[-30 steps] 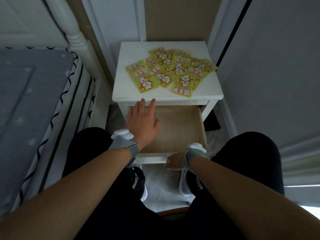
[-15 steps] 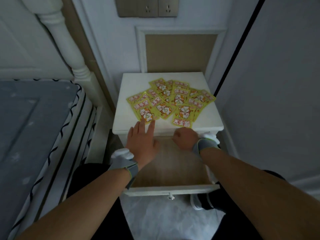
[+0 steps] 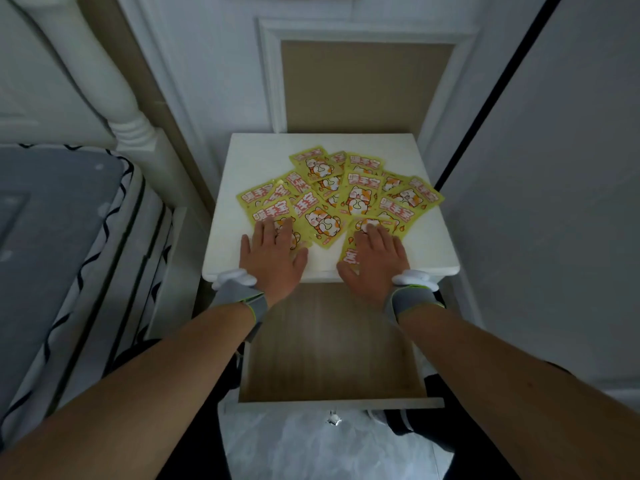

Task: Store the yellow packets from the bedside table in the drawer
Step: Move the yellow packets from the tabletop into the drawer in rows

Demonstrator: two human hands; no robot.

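Two bare hands press flat on a fan of yellow packets (image 3: 346,199) spread over the white desk (image 3: 242,161) beside a bed. The left hand (image 3: 273,258) lies with fingers extended, released, its fingertips on the nearest packet at the left of the spread; the right hand (image 3: 375,261) lies likewise flat and ungripped on the nearest packet at the right, which overhangs toward the desk's front edge. The packets overlap one another, printed with a cartoon cat and red characters, and cover the middle and right of the desk top. Directly below the front edge, the drawer (image 3: 332,403) stands pulled out, its wood-grain floor bare, a small knob (image 3: 333,418) on its front. Grey wrist bands (image 3: 242,299) sit on both forearms. To the left, a mattress (image 3: 52,237) with wavy black trim and a white turned bedpost (image 3: 128,126) crowd the desk; a panelled wall (image 3: 363,84) rises behind it.
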